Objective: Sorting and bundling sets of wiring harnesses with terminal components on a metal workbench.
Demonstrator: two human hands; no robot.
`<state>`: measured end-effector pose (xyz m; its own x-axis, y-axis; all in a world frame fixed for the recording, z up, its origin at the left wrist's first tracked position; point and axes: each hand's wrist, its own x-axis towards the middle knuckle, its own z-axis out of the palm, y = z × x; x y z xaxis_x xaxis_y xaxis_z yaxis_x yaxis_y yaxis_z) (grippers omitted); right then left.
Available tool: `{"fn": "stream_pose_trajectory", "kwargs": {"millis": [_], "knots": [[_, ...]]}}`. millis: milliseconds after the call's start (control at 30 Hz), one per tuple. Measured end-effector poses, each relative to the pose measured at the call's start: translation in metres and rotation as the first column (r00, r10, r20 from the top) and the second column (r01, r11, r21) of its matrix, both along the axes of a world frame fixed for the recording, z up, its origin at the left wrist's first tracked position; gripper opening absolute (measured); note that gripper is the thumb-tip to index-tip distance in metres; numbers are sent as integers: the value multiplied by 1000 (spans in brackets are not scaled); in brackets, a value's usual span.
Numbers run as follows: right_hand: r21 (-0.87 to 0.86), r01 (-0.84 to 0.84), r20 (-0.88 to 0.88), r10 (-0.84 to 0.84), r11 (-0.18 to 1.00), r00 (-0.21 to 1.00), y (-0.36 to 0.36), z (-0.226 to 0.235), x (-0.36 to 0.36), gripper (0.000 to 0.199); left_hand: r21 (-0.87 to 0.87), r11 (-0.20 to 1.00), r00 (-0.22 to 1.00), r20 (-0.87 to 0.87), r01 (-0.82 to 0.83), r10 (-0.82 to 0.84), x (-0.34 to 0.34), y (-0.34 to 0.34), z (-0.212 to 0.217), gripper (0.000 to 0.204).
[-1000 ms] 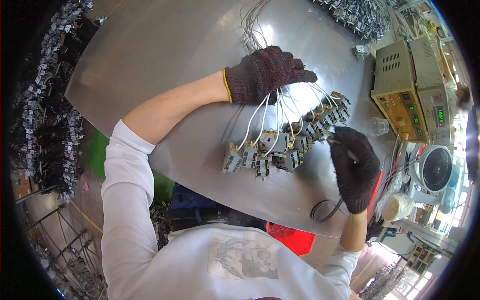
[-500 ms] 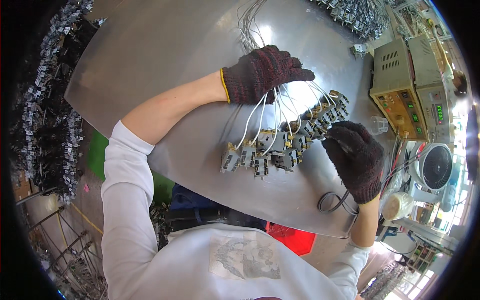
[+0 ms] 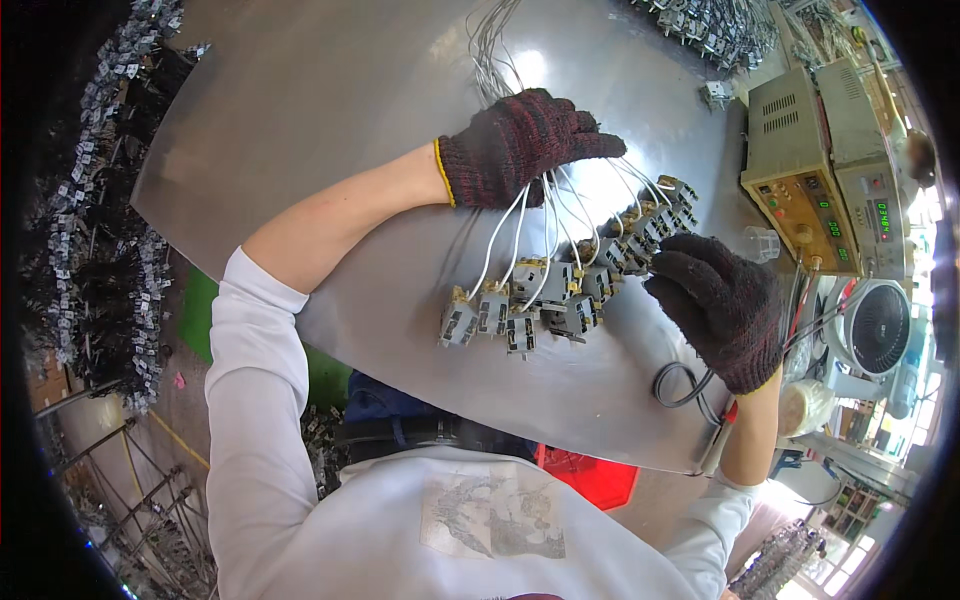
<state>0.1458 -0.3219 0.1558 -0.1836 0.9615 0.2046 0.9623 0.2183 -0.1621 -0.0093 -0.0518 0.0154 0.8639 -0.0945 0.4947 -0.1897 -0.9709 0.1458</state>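
My left hand (image 3: 525,148), in a dark red-and-black knit glove, is closed round a bundle of white wires (image 3: 488,245). The loose wire ends (image 3: 493,60) trail out beyond the glove. Below the hand, the wires run to several small grey box-shaped parts with brass-coloured terminals (image 3: 545,283), lying in a slanting row on the metal table (image 3: 330,200). My right hand (image 3: 722,305), gloved alike, is bent with its fingertips beside the right end of the row. A dark cable (image 3: 668,380) loops out below it; whatever sits between its fingers is hidden.
To the right stand bench instruments (image 3: 800,200) with green digits, a small clear cup (image 3: 762,244) and a round black fan (image 3: 880,328). More grey parts (image 3: 700,30) are heaped at the far right. A red bin (image 3: 590,475) is below the near edge; racks of hanging parts (image 3: 90,200) line the left.
My right hand has shifted slightly right, its fingertips drawing a little away from the row, and the cable loop has moved with it. The left hand has barely moved. One instrument's digits differ.
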Motion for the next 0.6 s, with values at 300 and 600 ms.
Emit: {"fn": "stream_pose_trajectory", "kwargs": {"millis": [300,600], "knots": [[29,-54,53,52,998,997,-1,0,3,27,-23,1000,998,-58,-1,0,1,1,0,98],[-308,421,-323,-510,853,797,3,7,-17,16,10,999,995,-84,-53,54,-3,-4,5,99]]}}
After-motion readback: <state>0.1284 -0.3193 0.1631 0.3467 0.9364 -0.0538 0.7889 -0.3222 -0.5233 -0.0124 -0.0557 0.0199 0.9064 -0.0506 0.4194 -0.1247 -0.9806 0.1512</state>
